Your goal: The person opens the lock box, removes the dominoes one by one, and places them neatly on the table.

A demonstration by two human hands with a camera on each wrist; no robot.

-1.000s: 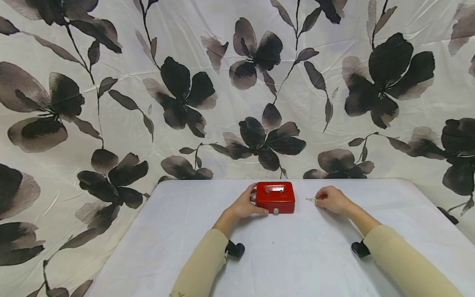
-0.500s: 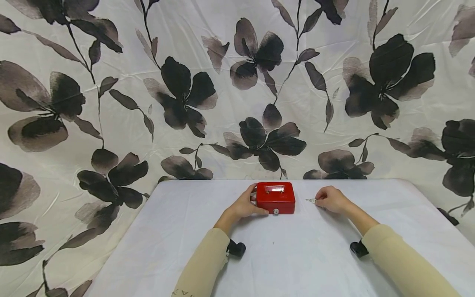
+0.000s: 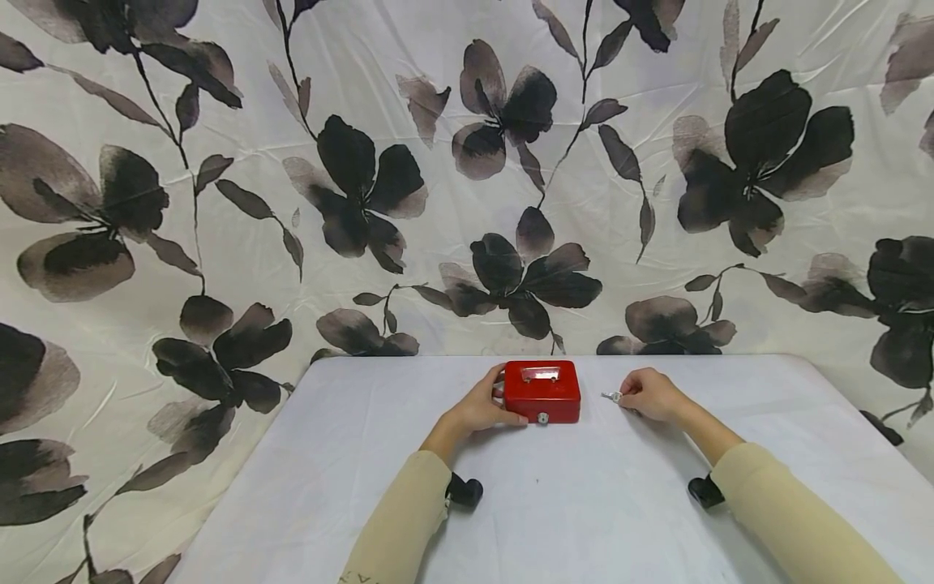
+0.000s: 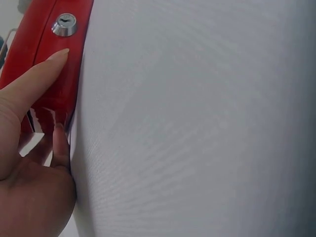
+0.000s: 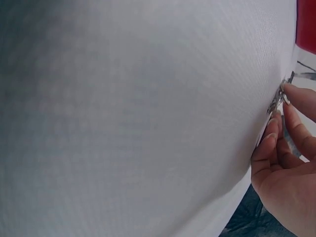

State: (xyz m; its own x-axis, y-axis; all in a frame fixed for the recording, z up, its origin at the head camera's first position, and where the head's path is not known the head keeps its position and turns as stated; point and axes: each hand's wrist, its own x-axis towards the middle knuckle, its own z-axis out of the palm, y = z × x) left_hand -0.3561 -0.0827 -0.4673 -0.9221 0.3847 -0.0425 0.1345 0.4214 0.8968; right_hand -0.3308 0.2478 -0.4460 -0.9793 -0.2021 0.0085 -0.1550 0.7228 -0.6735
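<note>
A red metal cash box (image 3: 554,408) stands on the white-covered table, its lid down and a carrying handle (image 3: 541,373) on top. My left hand (image 3: 477,404) grips its left end, the thumb (image 4: 47,74) lying along the front face beside the round silver lock (image 4: 65,24). The keyhole is bare. To the right of the box, apart from it, my right hand (image 3: 652,394) pinches a small silver key (image 3: 608,397) that points left toward the box. In the right wrist view the key's metal (image 5: 273,104) partly hides behind the fingertips, low over the cloth.
The white tabletop (image 3: 584,519) spreads in front of both hands. A floral cloth (image 3: 409,268) hangs behind the table's far edge. Black camera mounts sit at both wrists, the left mount (image 3: 465,491) and the right mount (image 3: 705,491).
The key has turned slightly in my right fingers and shows more clearly. Both hands and the cash box keep their places; the head view has shifted by a hair.
</note>
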